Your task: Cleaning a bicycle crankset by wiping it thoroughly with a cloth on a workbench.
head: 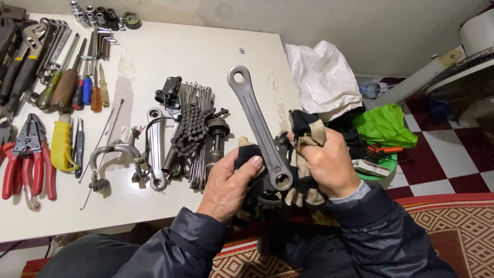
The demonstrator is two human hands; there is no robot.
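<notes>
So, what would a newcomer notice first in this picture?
First the grey metal crank arm, held at centre between the left hand and the right hand, which grips a dark rag. Then the bicycle chain and the red-handled pliers on the white table.

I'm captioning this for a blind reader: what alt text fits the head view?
Two hands hold a grey bicycle crank arm above a white table: the left hand grips its lower end, the right hand presses a dark rag to it. Behind lie a bicycle chain, pliers and screwdrivers.
</notes>
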